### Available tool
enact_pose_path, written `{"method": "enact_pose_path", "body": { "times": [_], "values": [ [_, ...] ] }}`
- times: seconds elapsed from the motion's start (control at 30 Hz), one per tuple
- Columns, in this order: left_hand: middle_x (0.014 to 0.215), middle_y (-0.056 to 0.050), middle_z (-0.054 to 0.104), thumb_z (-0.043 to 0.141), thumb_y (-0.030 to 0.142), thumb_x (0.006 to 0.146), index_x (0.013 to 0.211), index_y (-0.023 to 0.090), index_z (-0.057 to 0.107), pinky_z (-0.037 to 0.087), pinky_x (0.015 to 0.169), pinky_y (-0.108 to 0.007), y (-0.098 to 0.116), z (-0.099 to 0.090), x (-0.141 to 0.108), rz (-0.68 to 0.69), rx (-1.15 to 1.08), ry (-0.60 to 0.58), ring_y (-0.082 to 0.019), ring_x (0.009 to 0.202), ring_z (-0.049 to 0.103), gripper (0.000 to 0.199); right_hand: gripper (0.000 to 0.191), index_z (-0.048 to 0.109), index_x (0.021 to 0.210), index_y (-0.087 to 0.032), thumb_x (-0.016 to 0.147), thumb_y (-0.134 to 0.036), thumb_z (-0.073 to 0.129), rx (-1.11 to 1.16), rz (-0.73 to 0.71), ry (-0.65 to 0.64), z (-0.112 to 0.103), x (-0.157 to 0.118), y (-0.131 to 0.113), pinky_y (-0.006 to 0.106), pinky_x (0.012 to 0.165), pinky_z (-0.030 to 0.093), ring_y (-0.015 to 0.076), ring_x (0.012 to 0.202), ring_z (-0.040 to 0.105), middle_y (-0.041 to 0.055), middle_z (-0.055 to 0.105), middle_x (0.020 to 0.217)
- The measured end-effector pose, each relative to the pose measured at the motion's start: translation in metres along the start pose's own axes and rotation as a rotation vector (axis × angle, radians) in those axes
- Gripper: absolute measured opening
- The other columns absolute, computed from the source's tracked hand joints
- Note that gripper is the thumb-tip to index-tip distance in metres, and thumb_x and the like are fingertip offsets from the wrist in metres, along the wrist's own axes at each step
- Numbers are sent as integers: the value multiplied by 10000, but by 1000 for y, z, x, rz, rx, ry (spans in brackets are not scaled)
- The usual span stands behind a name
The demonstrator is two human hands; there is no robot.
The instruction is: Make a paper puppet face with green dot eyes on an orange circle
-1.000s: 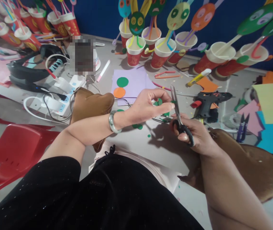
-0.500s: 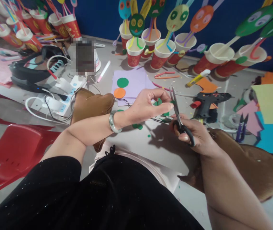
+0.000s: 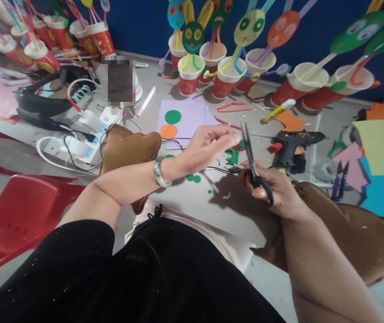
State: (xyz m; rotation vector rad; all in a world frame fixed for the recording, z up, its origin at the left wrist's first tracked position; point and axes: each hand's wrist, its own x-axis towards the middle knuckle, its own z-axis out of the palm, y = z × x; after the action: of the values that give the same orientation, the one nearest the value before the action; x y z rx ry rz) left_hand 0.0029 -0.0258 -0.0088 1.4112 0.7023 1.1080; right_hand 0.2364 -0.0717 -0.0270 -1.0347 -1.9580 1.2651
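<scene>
Pinched between the fingertips of my left hand is a small piece of green paper. My right hand is wrapped round the black handles of a pair of scissors, whose blades point up beside the green paper. Below my left hand lie green paper scraps and small green paper dots. A large green paper circle and an orange paper circle rest on purple paper beyond my left wrist.
Red paper cups with paper puppet figures line the back. A black glue gun, a yellow marker, purple snips and coloured paper lie right. A power strip with cables and a red chair are left.
My left fingers have drawn closer together and shifted slightly, and the green piece shows more clearly beside the blades. The scissors have stayed nearly in place.
</scene>
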Motion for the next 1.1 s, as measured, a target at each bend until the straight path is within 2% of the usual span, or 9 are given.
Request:
{"method": "enact_pose_path", "body": {
  "times": [0.1,0.27,0.57,0.77,1.1],
  "values": [
    [697,12,530,765,610,914,661,209,557,441,711,-331,-4,1,0,32,-5,-7,-122,703,470,518,725,554,623,-233,791,-926,682,-1,-23,2,-1,0,0,466,1049,441,195,703,499,-11,579,641],
    [779,-6,666,846,631,838,721,200,649,460,747,-321,-16,-1,2,105,64,-13,-123,750,553,489,682,565,641,-235,836,-877,688,-6,-56,3,-1,-1,0,419,932,443,218,772,501,3,589,664],
    [754,2,643,852,543,851,697,202,625,449,708,-320,-19,-3,5,139,53,-53,-122,723,533,437,684,559,634,-232,836,-871,696,1,-55,-12,0,0,-2,398,912,418,203,747,478,-6,584,659],
    [746,8,625,852,487,838,688,200,609,445,744,-328,-16,-3,4,132,48,-55,-120,728,517,405,695,551,617,-231,812,-878,714,2,-49,-16,-1,1,-1,413,1010,412,191,723,501,-20,593,651],
    [750,11,613,785,439,892,701,205,569,445,786,-343,-14,-3,3,163,75,-60,-125,739,521,371,737,531,594,-234,766,-931,702,-2,6,-14,-2,0,-4,452,1069,420,186,692,480,-23,566,627]
  ]
}}
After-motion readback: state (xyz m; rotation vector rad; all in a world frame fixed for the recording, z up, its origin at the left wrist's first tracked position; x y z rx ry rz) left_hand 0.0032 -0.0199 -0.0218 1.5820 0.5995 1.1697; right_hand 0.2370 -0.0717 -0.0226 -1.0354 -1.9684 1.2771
